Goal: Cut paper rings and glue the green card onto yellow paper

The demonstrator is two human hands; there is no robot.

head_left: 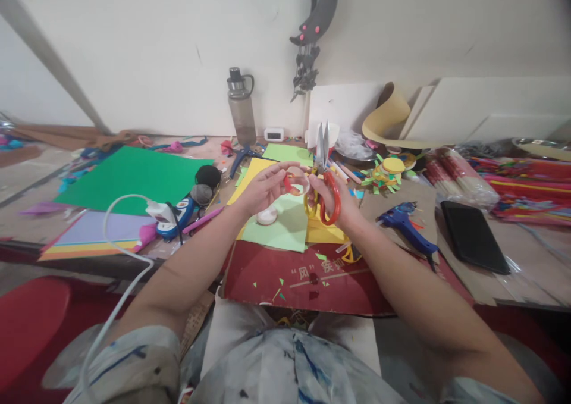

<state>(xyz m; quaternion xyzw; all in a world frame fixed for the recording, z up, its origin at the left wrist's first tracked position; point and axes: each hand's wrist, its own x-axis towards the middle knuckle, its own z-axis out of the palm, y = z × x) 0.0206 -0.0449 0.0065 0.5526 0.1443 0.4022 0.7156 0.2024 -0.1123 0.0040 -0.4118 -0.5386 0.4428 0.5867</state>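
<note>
My right hand (342,200) is closed around scissors (322,148) with red and yellow handles. Their blades point up and are slightly apart. Between my two hands is a pale, see-through ring (303,179) that looks like a roll of clear tape, with a red bit at its left side. The fingers of my left hand (264,188) are around this ring, and my right fingertips come close to it. Below the hands lie light green paper (281,232) and yellow paper (323,232). A white round piece (266,215) rests on the green sheet.
Ahead stand a water bottle (242,109) and a small white clock (273,134). To the right are a blue glue gun (408,228), a black phone (473,236) and a yellow-green paper craft (387,172). A green sheet (134,178) and a white cable (106,231) lie left.
</note>
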